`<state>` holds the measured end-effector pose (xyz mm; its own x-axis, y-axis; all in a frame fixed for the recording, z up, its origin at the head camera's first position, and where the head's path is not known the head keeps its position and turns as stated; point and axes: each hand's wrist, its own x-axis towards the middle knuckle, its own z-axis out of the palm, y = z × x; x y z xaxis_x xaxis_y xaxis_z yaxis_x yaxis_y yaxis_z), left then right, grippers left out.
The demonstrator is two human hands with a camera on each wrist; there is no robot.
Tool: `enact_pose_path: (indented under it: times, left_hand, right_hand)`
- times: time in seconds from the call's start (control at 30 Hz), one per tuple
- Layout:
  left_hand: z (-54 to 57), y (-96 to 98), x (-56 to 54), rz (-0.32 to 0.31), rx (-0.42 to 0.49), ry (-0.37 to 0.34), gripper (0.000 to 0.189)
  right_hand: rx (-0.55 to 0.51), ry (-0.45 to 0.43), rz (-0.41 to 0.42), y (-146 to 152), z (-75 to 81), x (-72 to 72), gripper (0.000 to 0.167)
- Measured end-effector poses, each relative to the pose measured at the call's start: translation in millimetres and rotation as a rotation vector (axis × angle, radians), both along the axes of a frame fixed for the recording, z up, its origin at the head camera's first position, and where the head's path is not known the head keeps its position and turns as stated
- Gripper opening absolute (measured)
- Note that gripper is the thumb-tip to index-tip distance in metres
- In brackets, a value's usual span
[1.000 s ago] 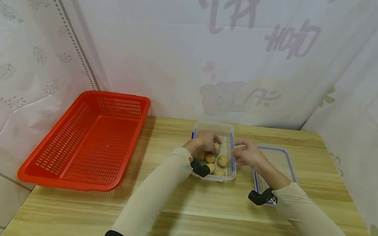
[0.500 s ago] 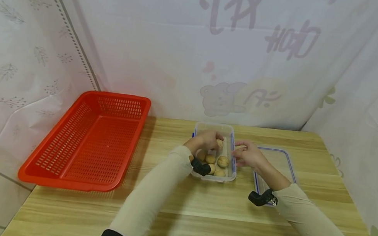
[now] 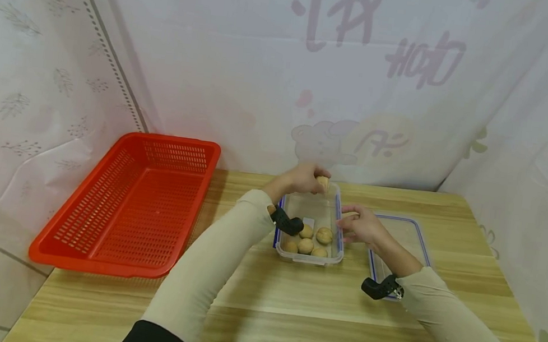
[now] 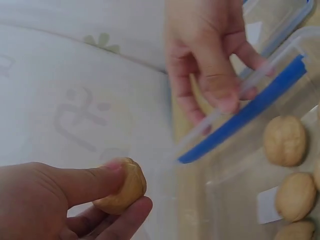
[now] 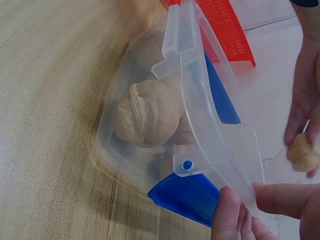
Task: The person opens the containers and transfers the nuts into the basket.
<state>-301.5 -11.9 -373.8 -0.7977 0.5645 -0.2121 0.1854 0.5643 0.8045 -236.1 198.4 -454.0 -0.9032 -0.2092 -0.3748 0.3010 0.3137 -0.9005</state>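
Note:
My left hand (image 3: 303, 179) pinches a walnut (image 4: 131, 187) between thumb and fingers, above the far end of a clear plastic box (image 3: 317, 210). Several walnuts (image 3: 324, 235) lie in the near half of that box, beside a small white slip (image 4: 268, 205). At the box's right side, my right hand (image 3: 361, 226) grips the rim, thumb on one face and fingers on the other. A blue clip flap (image 5: 185, 197) hangs at the wall next to those fingers. In the right wrist view, the walls blur some of the walnuts.
Left on the table stands a red plastic basket (image 3: 194, 207) with slotted walls. A clear lid with a blue seal (image 3: 401, 230) lies right of the box, partly under my right forearm. Printed cloth (image 3: 244, 77) hangs behind the wooden table (image 3: 297, 320).
My left hand has lifted a walnut out from among the others and moved up towards the box's far edge. The right hand keeps its grip on the rim.

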Motion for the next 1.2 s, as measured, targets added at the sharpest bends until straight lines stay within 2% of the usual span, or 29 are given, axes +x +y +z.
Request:
enact_pose_path:
  times: [0.2, 0.4, 0.5, 0.67, 0.9, 1.2]
  left_hand:
    - [22.0, -11.8, -4.4, 0.007, 0.097, 0.000, 0.049]
    - [44.0, -31.5, -8.4, 0.012, 0.123, 0.024, 0.050]
    - [51.6, -45.7, -10.7, 0.018, 0.137, 0.028, 0.051]
    - [57.8, -77.1, -12.5, 0.053, 0.173, 0.028, 0.052]
    - [63.8, -126.9, -15.9, 0.138, 0.232, 0.027, 0.054]
    - [71.2, -177.6, -18.0, 0.261, 0.231, 0.011, 0.055]
  right_hand:
    - [-0.001, 0.002, 0.008, 0, 1.2, 0.8, 0.053]
    - [-0.006, 0.006, 0.006, 0, 1.7, 0.9, 0.053]
    - [-0.012, 0.005, 0.005, 0, 1.7, 1.0, 0.053]
    - [-0.023, 0.000, 0.003, 0, 1.0, 1.3, 0.051]
    - [-0.009, 0.009, 0.000, 0, 1.3, -1.0, 0.052]
    - [-0.019, -0.005, -0.006, 0, 2.4, -1.5, 0.053]
